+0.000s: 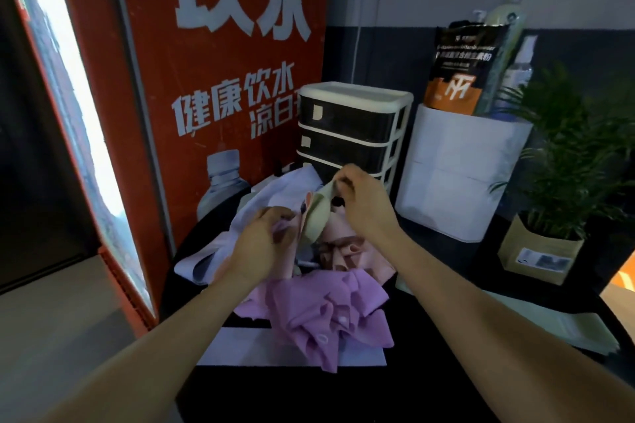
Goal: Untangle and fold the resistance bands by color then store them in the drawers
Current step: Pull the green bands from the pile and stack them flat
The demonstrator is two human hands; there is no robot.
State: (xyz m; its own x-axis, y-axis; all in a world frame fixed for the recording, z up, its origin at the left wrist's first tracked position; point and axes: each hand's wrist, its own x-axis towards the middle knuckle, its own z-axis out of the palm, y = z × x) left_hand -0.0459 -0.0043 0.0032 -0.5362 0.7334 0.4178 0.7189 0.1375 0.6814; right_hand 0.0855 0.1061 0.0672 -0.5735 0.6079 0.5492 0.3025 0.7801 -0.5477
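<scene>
pale green elastic, a resistance band point(318, 216), is lifted from a tangled heap point(323, 251) on a dark table point(446, 371) as a person sorts the bands by colour. the right hand point(364, 199) pinches the green band's upper end between thumb and curled fingers, holding it just in front of the drawer unit point(354, 127); the left hand point(264, 244) has its fingers curled into the pile, gripping lilac and pink cloth-like bands beside the green one's lower end. a purple band point(319, 309) lies crumpled nearest the camera, a pink one point(347, 244) behind it, a whitish-lilac one point(220, 244) to the left. all drawers appear closed (the lowest is hidden behind the hands). to the right stand a white box point(460, 175) holding a dark pouch point(460, 69) and bottles, and a potted plant point(556, 182).

the step in hand looks to be freeing the green band. done well, it likely means drawing the green end up slowly while the left hand pins the others down, following the loop to wherever it crosses the pink band instead of tugging, since stretchy fabric would tighten a snag. folding should probably wait until the band hangs free.
</scene>
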